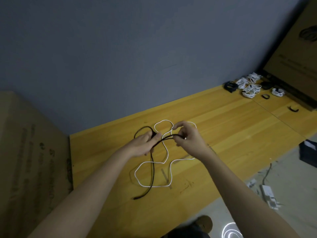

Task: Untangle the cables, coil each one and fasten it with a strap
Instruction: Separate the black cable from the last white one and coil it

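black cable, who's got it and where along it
Both hands hold the black cable: the left hand grips a loop near one end, the right hand pinches a doubled stretch. Its other end trails on the table.

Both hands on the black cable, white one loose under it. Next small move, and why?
Probably lift the black cable clear of the white cable. The left hand and right hand hold its upper part, but its tail crosses the white loops on the table.
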A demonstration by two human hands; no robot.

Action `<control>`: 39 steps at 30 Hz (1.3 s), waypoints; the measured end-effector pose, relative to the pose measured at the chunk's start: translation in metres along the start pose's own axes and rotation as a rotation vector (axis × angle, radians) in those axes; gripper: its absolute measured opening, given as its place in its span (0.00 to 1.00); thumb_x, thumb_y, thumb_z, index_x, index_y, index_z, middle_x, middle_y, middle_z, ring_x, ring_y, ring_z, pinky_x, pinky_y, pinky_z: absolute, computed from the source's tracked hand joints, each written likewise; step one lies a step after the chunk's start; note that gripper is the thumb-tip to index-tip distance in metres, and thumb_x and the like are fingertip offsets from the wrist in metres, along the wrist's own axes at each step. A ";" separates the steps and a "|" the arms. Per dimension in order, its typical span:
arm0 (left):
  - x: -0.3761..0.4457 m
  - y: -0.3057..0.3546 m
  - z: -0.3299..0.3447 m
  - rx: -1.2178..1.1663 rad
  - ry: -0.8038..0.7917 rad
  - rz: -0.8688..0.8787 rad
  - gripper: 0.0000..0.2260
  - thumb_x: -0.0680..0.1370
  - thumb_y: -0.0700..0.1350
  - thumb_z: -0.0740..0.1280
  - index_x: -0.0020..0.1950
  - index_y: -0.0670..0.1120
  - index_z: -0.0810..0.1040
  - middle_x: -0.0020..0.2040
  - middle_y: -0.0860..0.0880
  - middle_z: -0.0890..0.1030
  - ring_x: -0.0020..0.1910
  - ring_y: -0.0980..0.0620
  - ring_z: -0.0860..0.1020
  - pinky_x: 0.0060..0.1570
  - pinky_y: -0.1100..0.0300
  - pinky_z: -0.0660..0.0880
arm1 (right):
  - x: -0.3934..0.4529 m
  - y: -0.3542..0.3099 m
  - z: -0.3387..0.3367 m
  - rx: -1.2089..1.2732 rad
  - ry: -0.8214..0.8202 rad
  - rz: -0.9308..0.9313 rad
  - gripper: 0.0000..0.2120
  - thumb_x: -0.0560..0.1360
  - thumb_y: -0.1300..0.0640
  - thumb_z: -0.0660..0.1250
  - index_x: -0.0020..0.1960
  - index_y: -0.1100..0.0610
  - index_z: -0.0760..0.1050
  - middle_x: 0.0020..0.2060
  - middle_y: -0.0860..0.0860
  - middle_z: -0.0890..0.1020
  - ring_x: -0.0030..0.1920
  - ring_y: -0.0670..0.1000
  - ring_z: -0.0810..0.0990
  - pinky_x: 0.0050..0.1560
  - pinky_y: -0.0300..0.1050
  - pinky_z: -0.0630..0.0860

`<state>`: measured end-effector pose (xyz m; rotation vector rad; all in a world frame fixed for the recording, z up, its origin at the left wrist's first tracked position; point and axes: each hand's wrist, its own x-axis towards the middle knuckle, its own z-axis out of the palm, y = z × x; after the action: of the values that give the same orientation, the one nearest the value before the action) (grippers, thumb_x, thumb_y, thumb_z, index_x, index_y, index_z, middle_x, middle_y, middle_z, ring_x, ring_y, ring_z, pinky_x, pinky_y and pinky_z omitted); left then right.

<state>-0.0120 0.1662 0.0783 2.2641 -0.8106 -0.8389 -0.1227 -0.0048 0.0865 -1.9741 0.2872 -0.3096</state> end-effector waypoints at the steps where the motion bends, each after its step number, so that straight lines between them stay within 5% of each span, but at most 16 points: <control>1: -0.004 0.002 0.001 -0.060 -0.064 0.006 0.29 0.69 0.75 0.50 0.45 0.49 0.68 0.32 0.54 0.75 0.28 0.57 0.73 0.34 0.60 0.72 | 0.005 0.000 -0.004 -0.026 0.015 -0.033 0.13 0.72 0.67 0.68 0.46 0.50 0.74 0.27 0.51 0.70 0.28 0.47 0.69 0.32 0.45 0.69; 4: -0.011 0.007 0.002 -0.329 -0.219 0.034 0.25 0.70 0.68 0.57 0.42 0.45 0.71 0.23 0.54 0.67 0.20 0.57 0.63 0.22 0.66 0.61 | 0.016 0.003 -0.012 0.042 0.071 -0.026 0.07 0.72 0.63 0.72 0.42 0.53 0.76 0.27 0.46 0.71 0.28 0.44 0.68 0.32 0.39 0.67; 8: -0.018 0.016 -0.014 -0.908 -0.193 0.173 0.22 0.75 0.62 0.56 0.36 0.44 0.72 0.19 0.55 0.62 0.16 0.58 0.58 0.24 0.63 0.61 | 0.020 0.020 -0.010 0.131 0.143 0.080 0.07 0.78 0.62 0.65 0.43 0.55 0.79 0.32 0.49 0.79 0.31 0.38 0.75 0.38 0.32 0.71; 12: -0.008 0.033 -0.025 -1.108 0.043 0.265 0.23 0.76 0.63 0.51 0.44 0.44 0.71 0.25 0.54 0.67 0.22 0.57 0.63 0.36 0.59 0.65 | 0.004 0.034 0.015 -0.056 -0.059 0.141 0.10 0.82 0.58 0.58 0.50 0.58 0.78 0.34 0.50 0.79 0.31 0.39 0.72 0.37 0.33 0.68; 16: 0.002 0.052 -0.020 -1.400 0.056 0.328 0.16 0.83 0.52 0.50 0.47 0.43 0.71 0.32 0.52 0.72 0.27 0.56 0.69 0.39 0.62 0.68 | -0.008 0.030 0.042 -0.389 -0.321 0.108 0.11 0.83 0.55 0.54 0.61 0.57 0.71 0.43 0.56 0.80 0.40 0.51 0.77 0.41 0.44 0.70; 18: 0.011 0.059 -0.014 -1.322 0.196 0.360 0.11 0.84 0.45 0.52 0.48 0.43 0.69 0.36 0.50 0.75 0.30 0.55 0.73 0.38 0.63 0.73 | -0.011 0.022 0.049 -0.618 -0.389 -0.011 0.14 0.83 0.54 0.54 0.64 0.58 0.69 0.48 0.59 0.80 0.48 0.59 0.77 0.45 0.49 0.70; 21: 0.022 0.051 -0.013 -0.709 0.407 0.286 0.05 0.84 0.45 0.53 0.51 0.46 0.64 0.44 0.50 0.75 0.37 0.57 0.76 0.47 0.60 0.74 | -0.016 0.012 0.049 -0.725 -0.400 -0.219 0.13 0.82 0.53 0.57 0.61 0.59 0.71 0.48 0.58 0.80 0.50 0.60 0.75 0.47 0.49 0.68; 25: 0.023 0.022 -0.015 -0.007 0.203 0.074 0.24 0.82 0.57 0.53 0.68 0.40 0.57 0.63 0.40 0.74 0.59 0.43 0.75 0.54 0.51 0.69 | -0.017 0.008 0.031 -0.427 -0.242 -0.196 0.06 0.79 0.57 0.62 0.52 0.58 0.76 0.39 0.49 0.78 0.39 0.50 0.74 0.39 0.43 0.65; 27: 0.016 0.013 -0.010 0.123 0.070 0.036 0.29 0.79 0.65 0.50 0.68 0.42 0.59 0.63 0.39 0.74 0.59 0.42 0.75 0.51 0.52 0.68 | -0.012 0.011 0.018 -0.345 -0.156 -0.175 0.06 0.79 0.59 0.64 0.51 0.59 0.78 0.41 0.49 0.79 0.39 0.46 0.73 0.40 0.42 0.69; 31: -0.001 0.013 0.002 0.075 -0.034 0.128 0.28 0.69 0.75 0.46 0.44 0.52 0.68 0.37 0.52 0.78 0.32 0.59 0.76 0.39 0.57 0.71 | -0.001 0.016 0.002 -0.330 -0.082 -0.189 0.04 0.75 0.57 0.70 0.45 0.58 0.80 0.39 0.49 0.79 0.40 0.47 0.73 0.42 0.46 0.71; 35: -0.008 0.021 0.000 -0.142 -0.038 0.165 0.28 0.71 0.71 0.50 0.41 0.47 0.72 0.24 0.57 0.70 0.24 0.60 0.68 0.30 0.62 0.67 | 0.007 0.019 -0.001 -0.170 0.030 -0.193 0.02 0.74 0.59 0.71 0.44 0.58 0.79 0.37 0.46 0.79 0.40 0.45 0.75 0.43 0.39 0.71; 39: -0.013 0.026 -0.014 -0.570 -0.056 0.198 0.26 0.71 0.67 0.55 0.38 0.44 0.72 0.20 0.56 0.64 0.19 0.57 0.60 0.25 0.65 0.60 | 0.011 0.034 -0.005 -0.001 0.063 0.003 0.06 0.77 0.60 0.67 0.42 0.52 0.77 0.32 0.43 0.78 0.34 0.40 0.75 0.41 0.42 0.72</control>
<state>-0.0182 0.1628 0.1099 1.6415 -0.6968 -0.9046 -0.1161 -0.0271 0.0585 -1.9677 0.3308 -0.3701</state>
